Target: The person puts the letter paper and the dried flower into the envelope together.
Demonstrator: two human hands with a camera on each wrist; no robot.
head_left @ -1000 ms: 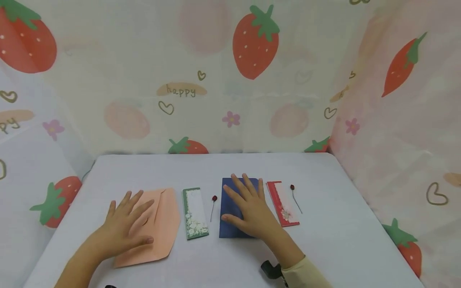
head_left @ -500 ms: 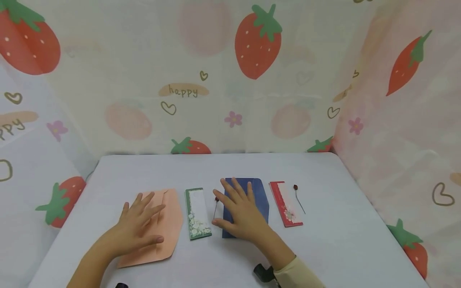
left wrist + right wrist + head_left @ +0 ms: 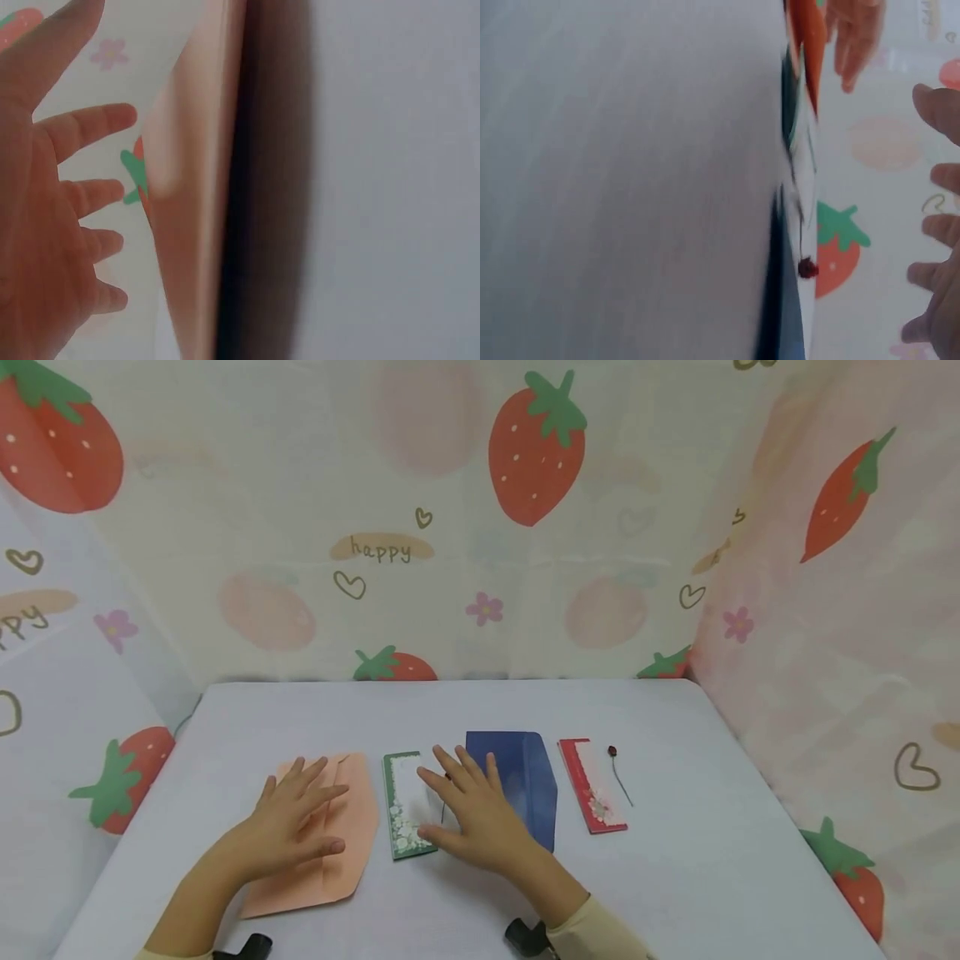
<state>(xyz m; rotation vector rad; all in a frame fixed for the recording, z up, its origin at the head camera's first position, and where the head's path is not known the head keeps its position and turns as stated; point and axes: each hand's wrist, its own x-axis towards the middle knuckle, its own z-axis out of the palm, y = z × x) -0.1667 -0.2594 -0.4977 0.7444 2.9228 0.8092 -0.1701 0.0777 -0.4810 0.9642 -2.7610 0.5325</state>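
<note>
Nothing is gripped, the left hand (image 3: 288,831) being spread wide over the peach envelope (image 3: 356,827) at lower left, the right hand (image 3: 477,822) at lower centre, where the flower (image 3: 808,268), partly hidden between green card (image 3: 403,802) and blue envelope (image 3: 528,781), could be crushed if that hand is lowered blindly.

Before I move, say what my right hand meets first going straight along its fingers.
Likely the printed backdrop: the way ahead of the right hand looks free across the tabletop, but its tilt is unclear, so the tabletop could come first.
</note>
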